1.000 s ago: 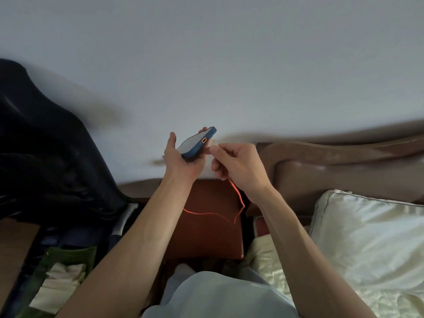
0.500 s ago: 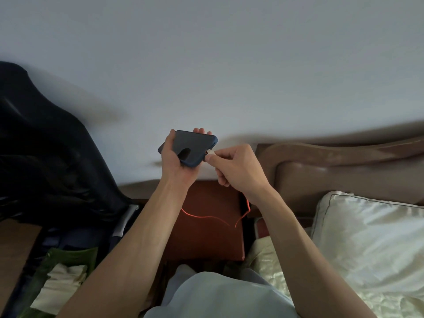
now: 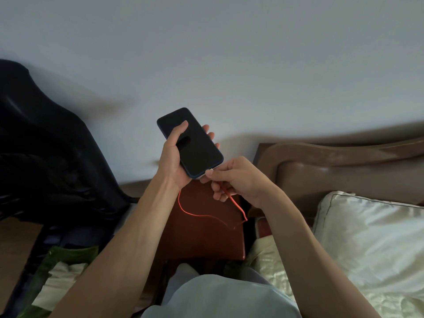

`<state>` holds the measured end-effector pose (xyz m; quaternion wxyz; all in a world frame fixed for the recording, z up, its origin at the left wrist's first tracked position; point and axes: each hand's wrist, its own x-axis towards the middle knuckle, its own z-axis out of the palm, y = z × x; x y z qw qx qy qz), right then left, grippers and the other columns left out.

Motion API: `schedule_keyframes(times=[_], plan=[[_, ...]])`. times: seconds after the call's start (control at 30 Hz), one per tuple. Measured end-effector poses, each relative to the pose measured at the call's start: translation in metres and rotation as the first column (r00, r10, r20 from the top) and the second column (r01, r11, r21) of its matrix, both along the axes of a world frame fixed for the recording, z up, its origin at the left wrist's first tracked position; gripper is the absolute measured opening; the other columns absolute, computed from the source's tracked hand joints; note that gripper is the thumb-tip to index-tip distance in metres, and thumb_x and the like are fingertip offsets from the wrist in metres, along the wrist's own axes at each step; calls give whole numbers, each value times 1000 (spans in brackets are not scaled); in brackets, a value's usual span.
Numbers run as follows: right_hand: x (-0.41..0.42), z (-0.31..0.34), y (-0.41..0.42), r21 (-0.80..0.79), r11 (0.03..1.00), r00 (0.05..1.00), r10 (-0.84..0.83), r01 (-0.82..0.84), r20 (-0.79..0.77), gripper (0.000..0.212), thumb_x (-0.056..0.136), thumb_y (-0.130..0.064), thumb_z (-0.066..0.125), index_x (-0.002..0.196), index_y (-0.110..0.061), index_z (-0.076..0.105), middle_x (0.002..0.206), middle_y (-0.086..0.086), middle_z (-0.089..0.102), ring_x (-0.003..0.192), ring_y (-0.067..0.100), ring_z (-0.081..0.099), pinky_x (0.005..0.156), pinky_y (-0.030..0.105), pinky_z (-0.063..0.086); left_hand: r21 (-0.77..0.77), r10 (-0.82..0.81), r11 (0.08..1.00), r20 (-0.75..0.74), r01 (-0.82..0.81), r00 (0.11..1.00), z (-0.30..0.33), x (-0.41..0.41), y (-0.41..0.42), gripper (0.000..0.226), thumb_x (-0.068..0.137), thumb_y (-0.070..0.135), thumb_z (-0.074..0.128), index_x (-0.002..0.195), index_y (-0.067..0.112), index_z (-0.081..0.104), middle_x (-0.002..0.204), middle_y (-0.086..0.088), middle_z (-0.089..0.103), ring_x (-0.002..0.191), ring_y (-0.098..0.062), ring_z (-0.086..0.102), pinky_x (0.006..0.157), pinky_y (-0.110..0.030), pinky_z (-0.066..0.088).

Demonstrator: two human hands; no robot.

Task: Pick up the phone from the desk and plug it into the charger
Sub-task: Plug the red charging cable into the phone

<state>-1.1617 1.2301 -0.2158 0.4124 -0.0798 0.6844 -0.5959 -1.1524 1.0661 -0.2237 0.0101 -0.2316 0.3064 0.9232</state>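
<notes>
Gripping phone (image 3: 195, 145) screen-up in left hand (image 3: 172, 161), right hand (image 3: 236, 177) pinching red cable (image 3: 197, 214) plug at phone's btm edge

Phone (image 3: 195, 143) in left hand (image 3: 171, 161)

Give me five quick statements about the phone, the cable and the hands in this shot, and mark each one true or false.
1. The left hand holds the phone with its dark screen facing the camera. True.
2. The phone is lying flat on the bedside table. False: it is held up in the air, above the table.
3. The right hand pinches the plug end of the orange cable at the phone's bottom edge. True.
4. The cable is blue. False: it is orange-red and droops in a loop over the reddish-brown table.
5. A white pillow lies to the left of the arms. False: it lies to the right, in front of the brown headboard.
</notes>
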Motion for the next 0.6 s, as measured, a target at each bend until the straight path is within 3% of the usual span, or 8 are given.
schedule_keyframes(times=[0.23,0.33,0.43,0.5,0.6], plan=[[13,-24,-8,-127,987,990,-85,99,113,20,95,-11,65,97,7,73,59,4,67,57,19,70,55,26,57,-69,-18,997,48,21,999,-11,3,-5,36,91,35,64,115,9,65,111,-12,72,101,-28,70,84,-47,59],[16,-40,-7,-139,983,984,-95,116,154,28,95,-16,65,106,9,70,82,15,76,78,30,76,73,37,62,-80,-47,995,93,55,995,-20,4,-5,40,87,34,68,118,9,63,115,-14,71,104,-30,69,86,-49,58],[9,-58,-4,-76,988,983,-124,135,135,55,88,-34,73,127,4,61,113,20,73,101,34,74,94,49,57,-113,-114,985,167,134,979,-32,4,-6,47,83,35,73,120,9,61,108,-16,72,105,-33,70,92,-54,55],[4,-66,-3,-9,990,988,-141,142,59,75,76,-46,77,135,-7,55,119,10,73,103,25,74,95,47,57,-172,-180,959,244,226,953,-39,5,-3,44,84,39,71,116,9,63,104,-18,73,100,-34,71,95,-53,54],[2,-75,-7,147,986,995,-62,73,-76,78,65,-56,79,131,-23,54,119,-3,72,104,15,72,91,38,59,-190,-225,939,294,288,929,-55,7,7,39,86,39,67,108,7,66,99,-16,70,92,-31,69,91,-43,57]])
